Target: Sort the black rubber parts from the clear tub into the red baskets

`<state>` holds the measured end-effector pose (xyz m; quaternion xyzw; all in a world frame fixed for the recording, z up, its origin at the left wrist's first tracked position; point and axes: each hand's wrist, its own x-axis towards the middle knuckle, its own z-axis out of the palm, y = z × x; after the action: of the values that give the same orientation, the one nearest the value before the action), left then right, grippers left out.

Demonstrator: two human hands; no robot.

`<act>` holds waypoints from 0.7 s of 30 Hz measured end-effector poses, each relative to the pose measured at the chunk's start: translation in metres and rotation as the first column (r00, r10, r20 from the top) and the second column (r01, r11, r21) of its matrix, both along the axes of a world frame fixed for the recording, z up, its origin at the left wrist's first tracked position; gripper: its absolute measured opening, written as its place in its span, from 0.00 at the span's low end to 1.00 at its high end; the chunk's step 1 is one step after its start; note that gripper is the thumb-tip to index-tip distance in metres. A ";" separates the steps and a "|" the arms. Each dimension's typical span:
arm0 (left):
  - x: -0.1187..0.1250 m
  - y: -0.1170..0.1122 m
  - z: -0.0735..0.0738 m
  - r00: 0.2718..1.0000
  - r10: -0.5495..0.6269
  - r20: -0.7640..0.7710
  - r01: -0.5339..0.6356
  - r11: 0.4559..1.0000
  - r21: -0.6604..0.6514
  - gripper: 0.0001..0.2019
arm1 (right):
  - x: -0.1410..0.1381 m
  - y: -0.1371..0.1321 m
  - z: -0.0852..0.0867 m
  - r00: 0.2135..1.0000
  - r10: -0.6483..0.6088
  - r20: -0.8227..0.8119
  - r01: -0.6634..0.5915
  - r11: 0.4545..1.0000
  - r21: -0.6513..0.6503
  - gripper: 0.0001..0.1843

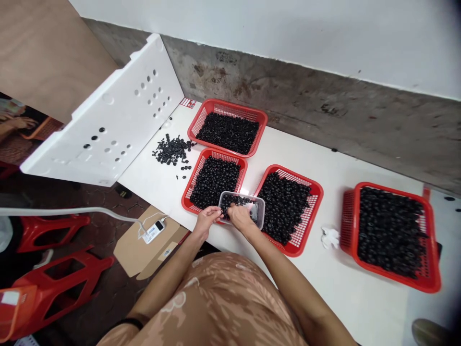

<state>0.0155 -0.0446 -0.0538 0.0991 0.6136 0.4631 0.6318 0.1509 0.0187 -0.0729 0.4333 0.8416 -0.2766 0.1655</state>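
Note:
A clear plastic tub (260, 222) with small black parts in it stands at the table's front edge, between two red baskets. My left hand (206, 223) is at the tub's left rim, thumb and fingertips pinched together; whatever is between them is too small to make out. Reaching into the tub, my right hand (240, 217) has its fingers bent down among the black parts, and the fingertips are hidden. Just behind the left hand is a red basket (186, 203) full of black ring-like parts. To the right of the tub stands another red basket (317, 202) with similar parts.
A third red basket (264, 117) of black pieces stands near the wall, with a loose pile (173, 150) of black parts left of it. A fourth basket (435, 269) is far right, near a crumpled white tissue (330, 237). A white perforated panel (118, 110) borders the table's left end.

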 end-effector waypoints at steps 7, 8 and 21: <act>0.002 0.000 0.000 0.984 -0.078 -0.163 0.087 0.995 0.052 0.15 | 0.015 0.002 0.013 0.998 -0.039 -0.039 0.041 0.998 0.054 0.15; 0.002 0.000 0.001 0.970 -0.108 -0.219 0.126 0.990 0.070 0.13 | 0.019 0.001 0.017 0.997 -0.048 -0.056 0.052 0.996 0.069 0.15; 0.020 0.011 0.032 0.577 -0.228 -0.784 0.589 0.782 0.205 0.08 | 0.043 -0.016 0.043 0.750 -0.316 -0.581 0.363 0.931 -0.038 0.14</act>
<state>0.0355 -0.0333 -0.0217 0.5581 0.6455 0.3483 0.3880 0.1941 0.0023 -0.0297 0.4804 0.7688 -0.3876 -0.1672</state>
